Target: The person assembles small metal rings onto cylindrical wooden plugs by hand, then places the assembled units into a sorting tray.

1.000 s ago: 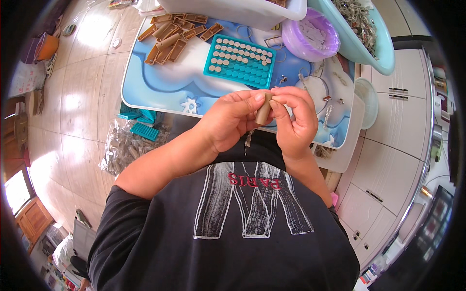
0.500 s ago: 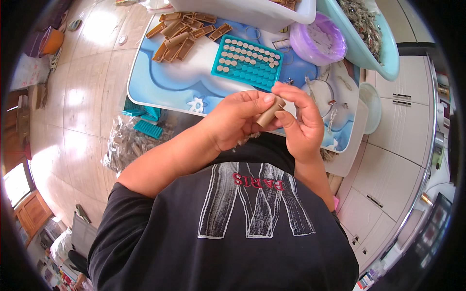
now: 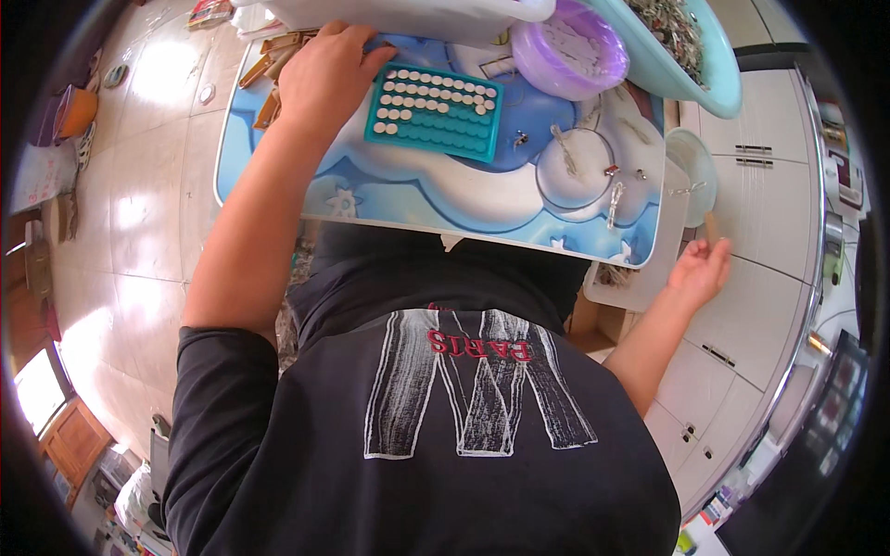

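Observation:
My left hand reaches over a pile of brown trough-shaped pieces at the table's far left. Its thumb stands apart from the fingers, and the fingertips are partly hidden. Out past the table's right edge, my right hand is palm up with loosely bent, parted fingers. A small, blurred brown piece is just beyond its fingertips; I cannot tell whether they touch. Beside my left hand lies a teal tray with rows of round pockets, the far ones holding several white discs.
A purple-lined tub, a white bin and a light-blue basin stand at the back. Wire rings and clear twisted strands lie on the right of the blue-and-white table. A pale green bowl stands beyond its right edge.
My hands have parted from around the brown piece. The left has gone forward to the pile; the right has swung out past the table's right side. The view has shifted slightly.

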Tool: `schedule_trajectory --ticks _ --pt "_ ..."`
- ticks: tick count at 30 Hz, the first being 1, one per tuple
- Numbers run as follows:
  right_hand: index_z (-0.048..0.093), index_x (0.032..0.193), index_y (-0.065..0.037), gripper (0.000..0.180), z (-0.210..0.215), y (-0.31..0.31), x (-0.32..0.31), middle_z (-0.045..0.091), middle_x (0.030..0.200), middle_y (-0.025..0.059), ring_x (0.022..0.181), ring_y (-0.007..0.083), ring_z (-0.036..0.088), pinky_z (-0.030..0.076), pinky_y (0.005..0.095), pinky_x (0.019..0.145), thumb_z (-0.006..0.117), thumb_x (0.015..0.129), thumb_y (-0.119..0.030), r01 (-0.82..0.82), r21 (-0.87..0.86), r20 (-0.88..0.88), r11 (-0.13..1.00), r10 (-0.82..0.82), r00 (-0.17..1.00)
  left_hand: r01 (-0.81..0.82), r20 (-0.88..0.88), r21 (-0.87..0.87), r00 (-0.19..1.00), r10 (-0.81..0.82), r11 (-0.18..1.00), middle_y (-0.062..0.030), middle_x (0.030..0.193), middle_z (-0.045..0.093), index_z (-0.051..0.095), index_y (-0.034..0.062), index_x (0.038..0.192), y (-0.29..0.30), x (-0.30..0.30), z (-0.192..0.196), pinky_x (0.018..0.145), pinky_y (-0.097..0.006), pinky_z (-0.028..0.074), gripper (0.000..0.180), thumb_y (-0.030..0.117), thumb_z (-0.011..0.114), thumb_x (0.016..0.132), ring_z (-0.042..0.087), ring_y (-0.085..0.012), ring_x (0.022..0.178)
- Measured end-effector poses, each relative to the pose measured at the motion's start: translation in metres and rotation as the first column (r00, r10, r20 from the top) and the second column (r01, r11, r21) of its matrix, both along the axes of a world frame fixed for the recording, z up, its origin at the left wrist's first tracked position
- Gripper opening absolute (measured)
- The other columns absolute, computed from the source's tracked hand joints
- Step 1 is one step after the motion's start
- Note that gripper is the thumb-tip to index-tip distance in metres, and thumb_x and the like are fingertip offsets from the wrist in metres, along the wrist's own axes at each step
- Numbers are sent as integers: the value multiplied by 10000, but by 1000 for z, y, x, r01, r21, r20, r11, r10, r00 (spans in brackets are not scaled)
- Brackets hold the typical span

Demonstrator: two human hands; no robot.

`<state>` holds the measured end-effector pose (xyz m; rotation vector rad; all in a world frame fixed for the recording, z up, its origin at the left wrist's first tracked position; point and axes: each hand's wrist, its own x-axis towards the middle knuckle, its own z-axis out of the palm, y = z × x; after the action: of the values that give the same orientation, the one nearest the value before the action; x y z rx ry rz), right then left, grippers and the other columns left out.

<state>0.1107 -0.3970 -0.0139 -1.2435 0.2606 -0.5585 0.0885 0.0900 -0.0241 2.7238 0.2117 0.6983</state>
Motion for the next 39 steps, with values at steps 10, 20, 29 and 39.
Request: schedule_trajectory --ticks 10,20,29,39 --pt "439 1192 -1 389 -130 -73 -24 563 1049 123 760 195 599 513 309 663 614 854 -84 219 -86 -497 972 -232 836 -80 -164 45 983 86 996 -36 943 621 639 140 925 -6 13 8 702 -399 477 212 310 629 799 606 -268 863" --pt "574 775 -53 289 4 104 -18 585 716 81 669 249 578 456 342 610 680 781 -322 -400 -913 -404 84 -35 914 129 129 -835 991 -37 535 -48 765 591 560 30 958 -13 -18 20 619 -275 478 193 173 589 833 609 -171 678" --pt "568 792 -42 193 8 73 -24 608 711 74 568 209 561 452 320 561 651 812 -215 -441 -752 -518 491 -27 855 -285 -203 -953 853 -480 -104 -16 765 569 595 3 893 -46 -79 38 429 -196 286 126 59 502 829 406 -56 491" --pt "624 834 -22 112 62 168 -64 579 738 83 655 212 569 447 307 600 683 765 -88 -494 -759 -177 424 596 784 -306 -87 -942 619 -780 -138 -41 826 592 571 14 1133 -111 -57 56 404 -173 261 347 289 532 924 361 -34 469"
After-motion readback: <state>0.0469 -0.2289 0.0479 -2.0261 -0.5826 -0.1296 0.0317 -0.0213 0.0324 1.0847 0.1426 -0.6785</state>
